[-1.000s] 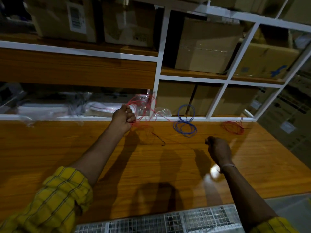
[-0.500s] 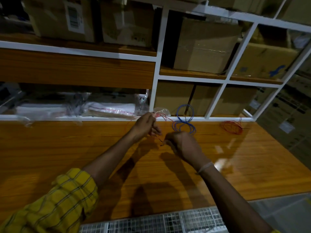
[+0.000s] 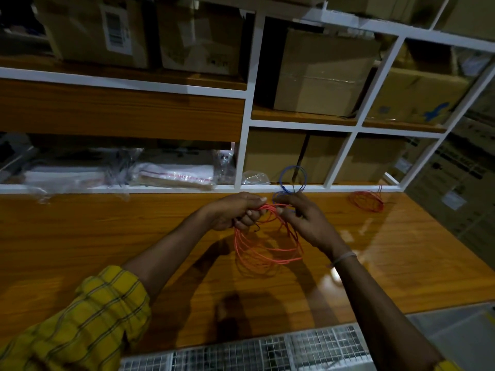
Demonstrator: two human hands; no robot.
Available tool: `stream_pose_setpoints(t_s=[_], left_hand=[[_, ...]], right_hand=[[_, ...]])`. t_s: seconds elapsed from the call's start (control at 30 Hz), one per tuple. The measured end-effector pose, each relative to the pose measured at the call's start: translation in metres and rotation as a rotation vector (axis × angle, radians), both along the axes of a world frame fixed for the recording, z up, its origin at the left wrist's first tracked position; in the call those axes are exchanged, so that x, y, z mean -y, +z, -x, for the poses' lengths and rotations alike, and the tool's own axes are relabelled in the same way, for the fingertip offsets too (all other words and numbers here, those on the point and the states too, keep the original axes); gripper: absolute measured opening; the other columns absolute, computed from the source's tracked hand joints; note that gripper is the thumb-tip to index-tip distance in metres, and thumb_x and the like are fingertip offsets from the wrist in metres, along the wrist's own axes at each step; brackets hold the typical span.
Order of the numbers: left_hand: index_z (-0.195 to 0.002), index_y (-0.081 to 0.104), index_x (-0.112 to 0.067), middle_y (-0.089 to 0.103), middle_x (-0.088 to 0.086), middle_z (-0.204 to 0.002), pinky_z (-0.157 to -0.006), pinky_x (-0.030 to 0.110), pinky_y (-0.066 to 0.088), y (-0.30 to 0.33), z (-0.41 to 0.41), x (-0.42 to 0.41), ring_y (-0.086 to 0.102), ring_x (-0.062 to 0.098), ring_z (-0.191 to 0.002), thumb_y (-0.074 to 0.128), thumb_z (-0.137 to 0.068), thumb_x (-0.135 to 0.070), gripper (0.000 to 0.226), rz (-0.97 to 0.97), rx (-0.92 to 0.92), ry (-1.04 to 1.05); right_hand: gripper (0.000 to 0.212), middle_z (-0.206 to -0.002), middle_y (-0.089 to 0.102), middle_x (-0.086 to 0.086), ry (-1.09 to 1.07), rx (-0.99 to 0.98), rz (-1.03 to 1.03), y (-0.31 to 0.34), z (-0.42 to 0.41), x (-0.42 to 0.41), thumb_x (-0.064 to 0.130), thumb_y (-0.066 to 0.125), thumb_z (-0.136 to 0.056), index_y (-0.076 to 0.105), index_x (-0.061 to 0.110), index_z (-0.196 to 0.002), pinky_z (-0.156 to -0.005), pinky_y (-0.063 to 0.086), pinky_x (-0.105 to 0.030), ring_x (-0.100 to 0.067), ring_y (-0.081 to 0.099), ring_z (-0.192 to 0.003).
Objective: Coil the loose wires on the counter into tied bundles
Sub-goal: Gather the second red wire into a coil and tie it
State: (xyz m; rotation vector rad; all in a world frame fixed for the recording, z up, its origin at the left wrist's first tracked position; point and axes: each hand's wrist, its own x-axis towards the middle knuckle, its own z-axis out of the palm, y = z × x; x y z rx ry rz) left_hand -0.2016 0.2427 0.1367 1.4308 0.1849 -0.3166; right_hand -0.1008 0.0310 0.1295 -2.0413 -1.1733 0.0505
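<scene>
The job is partly done, I think. Two wire bundles already lie on the bench [image 3: 107, 236] at the back. One is a blue bundle [image 3: 293, 178], just behind the hands and leaning up at the shelf edge. The other is a dark red bundle [image 3: 366, 201], lying flat and well apart to the right. I cannot tell if they are tied.

The third wire is being worked on. It is an orange-red wire [image 3: 263, 247], already wound into loops. The loops hang down from the hands, just above the bench. The left hand [image 3: 235, 211] grips the top of the loops, with its fingers curled round them. The right hand [image 3: 305, 220] pinches the wire beside it, fingers bent close on the strands. The two hands are almost touching.

The coil looks made, so what is left is to tie it and lay it down. I see no more loose wire on the bench.

Count: three wires in all, one blue, one dark red, one orange-red. Two hands. One bench.
</scene>
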Motion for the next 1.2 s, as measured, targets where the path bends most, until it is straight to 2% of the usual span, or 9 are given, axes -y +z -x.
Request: stream_pose_setpoints(t_s=[0.1, 0.2, 0.47, 0.63, 0.73, 0.9, 1.03, 1.13, 1.2], left_hand=[[-0.09, 0.054, -0.012, 0.032, -0.006, -0.06, -0.04, 0.018, 0.018, 0.001, 0.0, 0.005, 0.025, 0.003, -0.044, 0.045, -0.108, -0.033, 0.03, 0.064, 0.013, 0.014], [-0.087, 0.052, -0.012, 0.029, -0.006, -0.059, -0.04, 0.017, 0.017, 0.002, 0.0, 0.01, 0.023, 0.003, -0.043, 0.043, -0.109, -0.033, 0.032, 0.119, 0.017, 0.028], [-0.09, 0.05, -0.012, 0.026, -0.005, -0.062, -0.042, 0.019, 0.013, -0.006, -0.001, 0.013, 0.021, 0.004, -0.044, 0.04, -0.11, -0.033, 0.031, 0.216, -0.001, 0.047], [-0.09, 0.049, -0.013, 0.027, -0.005, -0.063, -0.043, 0.02, 0.013, -0.007, 0.001, 0.013, 0.022, 0.004, -0.045, 0.04, -0.11, -0.035, 0.031, 0.219, -0.002, 0.053], [-0.09, 0.049, -0.014, 0.028, -0.006, -0.064, -0.04, 0.016, 0.019, -0.005, 0.001, 0.012, 0.022, 0.004, -0.046, 0.042, -0.108, -0.037, 0.031, 0.212, 0.027, 0.041], [-0.088, 0.049, -0.014, 0.028, -0.005, -0.065, -0.041, 0.017, 0.022, 0.001, 0.006, -0.001, 0.023, 0.004, -0.048, 0.044, -0.107, -0.04, 0.033, 0.124, 0.06, 0.042], [-0.087, 0.05, -0.014, 0.026, -0.004, -0.066, -0.042, 0.017, 0.025, 0.0, 0.009, -0.009, 0.024, 0.005, -0.049, 0.044, -0.107, -0.039, 0.033, 0.12, 0.062, 0.011], [-0.087, 0.05, -0.014, 0.025, -0.004, -0.067, -0.042, 0.017, 0.026, -0.005, 0.01, -0.009, 0.024, 0.005, -0.05, 0.044, -0.108, -0.039, 0.032, 0.102, 0.067, 0.028], [-0.088, 0.05, -0.015, 0.028, -0.004, -0.067, -0.042, 0.017, 0.027, -0.008, 0.01, -0.008, 0.024, 0.006, -0.05, 0.045, -0.108, -0.038, 0.031, 0.074, 0.067, 0.03]], right_hand=[[0.024, -0.103, 0.066, 0.005, 0.057, -0.242, -0.035, -0.002, 0.005, 0.001, 0.042, 0.076, -0.091, 0.073, 0.035, -0.114, -0.08, 0.047, -0.038, -0.016, 0.059, -0.092], [0.033, -0.098, 0.067, -0.008, 0.019, -0.374, -0.083, -0.006, 0.005, 0.001, 0.048, 0.081, -0.082, 0.073, 0.025, -0.105, -0.086, 0.05, -0.054, -0.034, 0.062, -0.098], [0.003, -0.089, 0.069, -0.016, -0.045, -0.5, -0.106, -0.008, 0.007, -0.003, 0.022, 0.08, -0.087, 0.077, 0.02, -0.086, -0.089, 0.051, -0.058, -0.035, 0.065, -0.092], [0.01, -0.09, 0.07, -0.021, -0.029, -0.532, -0.174, -0.004, 0.008, -0.007, 0.028, 0.068, -0.08, 0.074, 0.021, -0.074, -0.085, 0.049, -0.053, -0.033, 0.064, -0.088], [0.001, -0.082, 0.069, -0.015, 0.055, -0.834, -0.283, -0.007, 0.005, -0.006, 0.012, 0.063, -0.079, 0.064, 0.011, -0.08, -0.082, 0.046, -0.042, -0.022, 0.063, -0.08], [0.036, -0.059, 0.051, -0.005, 0.309, -1.467, -0.372, -0.008, -0.002, 0.007, -0.001, 0.044, -0.092, 0.058, -0.005, -0.125, -0.109, 0.046, -0.058, -0.026, 0.063, -0.063], [0.021, -0.061, 0.052, -0.005, 0.376, -1.522, -0.306, -0.003, -0.008, 0.019, -0.003, 0.04, -0.101, 0.06, -0.005, -0.106, -0.084, 0.06, -0.045, -0.022, 0.062, -0.06], [0.019, -0.066, 0.058, -0.006, 0.344, -1.46, -0.332, -0.006, -0.009, 0.021, -0.001, 0.047, -0.102, 0.063, -0.007, -0.112, -0.115, 0.041, -0.06, -0.023, 0.067, -0.071], [0.023, -0.066, 0.06, -0.007, 0.312, -1.476, -0.386, -0.006, -0.005, 0.02, 0.003, 0.047, -0.103, 0.069, -0.005, -0.104, -0.115, 0.04, -0.061, -0.024, 0.07, -0.074]])
